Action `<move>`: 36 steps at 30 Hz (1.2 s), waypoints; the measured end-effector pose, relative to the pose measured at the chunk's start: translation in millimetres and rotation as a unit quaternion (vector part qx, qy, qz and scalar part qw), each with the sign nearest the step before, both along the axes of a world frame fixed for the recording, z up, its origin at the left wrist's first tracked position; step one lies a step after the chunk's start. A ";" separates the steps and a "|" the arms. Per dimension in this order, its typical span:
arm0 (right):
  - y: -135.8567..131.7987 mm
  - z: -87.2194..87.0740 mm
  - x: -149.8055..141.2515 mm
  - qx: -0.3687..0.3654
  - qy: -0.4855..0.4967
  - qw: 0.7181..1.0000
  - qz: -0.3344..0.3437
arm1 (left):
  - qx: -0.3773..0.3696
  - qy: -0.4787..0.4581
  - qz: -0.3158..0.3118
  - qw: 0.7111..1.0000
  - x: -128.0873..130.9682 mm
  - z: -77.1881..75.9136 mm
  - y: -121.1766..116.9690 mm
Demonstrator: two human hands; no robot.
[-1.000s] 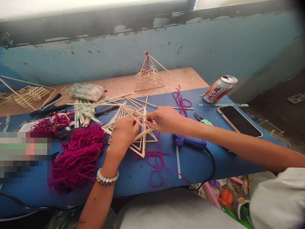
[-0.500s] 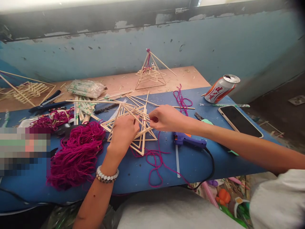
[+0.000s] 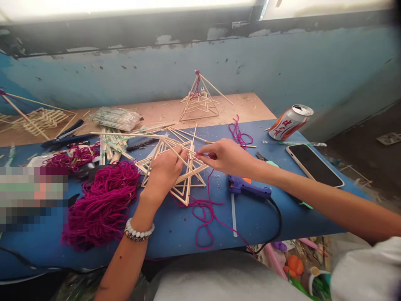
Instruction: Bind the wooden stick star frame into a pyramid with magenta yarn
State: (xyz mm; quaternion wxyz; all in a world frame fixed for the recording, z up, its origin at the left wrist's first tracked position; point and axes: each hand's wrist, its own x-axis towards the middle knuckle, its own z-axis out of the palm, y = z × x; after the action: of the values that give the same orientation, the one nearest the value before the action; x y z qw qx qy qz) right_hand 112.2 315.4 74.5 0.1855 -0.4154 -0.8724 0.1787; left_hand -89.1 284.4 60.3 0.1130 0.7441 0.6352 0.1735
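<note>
A star-shaped frame of thin wooden sticks (image 3: 189,184) lies on the blue tabletop before me. My left hand (image 3: 166,167) is closed over its upper left part, gripping the sticks. Just to the right, my right hand (image 3: 230,158) pinches a strand of magenta yarn (image 3: 210,188) near the frame's centre. A short bit of that yarn shows between the two hands, against the sticks. The strand runs down into loose loops on the table. My left fingertips are partly hidden behind the hand.
A big magenta yarn bundle (image 3: 102,205) lies left of my left forearm. Right of the frame are a blue glue gun (image 3: 249,188) with its cord, a phone (image 3: 315,165) and a drink can (image 3: 291,122). A stick pyramid (image 3: 200,98) stands behind; wrapped sticks (image 3: 115,119) lie back left.
My right hand's fingers have straightened into a pinch, and yarn now shows between the hands. My left hand stays on the frame. The whole view has shifted slightly.
</note>
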 end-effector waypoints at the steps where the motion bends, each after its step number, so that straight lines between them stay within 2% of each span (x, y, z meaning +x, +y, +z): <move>1: -0.2 0.0 1.6 -0.011 0.019 1.000 0.003 | -0.004 -0.023 -0.005 1.000 -0.2 0.3 -0.1; 6: 1.0 2.3 3.4 -0.056 0.077 0.995 0.036 | -0.017 -0.129 -0.012 0.991 0.7 2.2 -1.9; 11: -0.3 9.6 -2.4 -0.019 0.071 0.996 0.057 | -0.014 -0.171 0.004 0.985 0.0 1.9 -1.5; 15: 2.0 10.9 -5.6 0.016 0.058 0.994 0.088 | -0.019 -0.217 -0.016 0.976 -1.7 -1.1 -0.4; 22: 12.5 12.2 -10.0 -0.018 0.072 0.989 0.125 | -0.060 -0.315 -0.059 0.945 -5.6 -10.9 6.0; 28: 17.9 12.1 -10.7 -0.054 0.079 0.988 0.124 | -0.074 -0.353 -0.067 0.930 -8.7 -14.9 8.8; 36: 24.5 10.2 -10.4 -0.054 0.081 0.987 0.127 | -0.106 -0.379 -0.090 0.915 -9.0 -11.1 7.9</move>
State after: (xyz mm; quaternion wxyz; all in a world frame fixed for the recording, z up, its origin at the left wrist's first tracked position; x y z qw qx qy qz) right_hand 101.7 339.9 84.7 0.2085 -0.2950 -0.8892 0.2809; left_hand -98.1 292.3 49.1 0.4390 0.6602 0.4893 0.3634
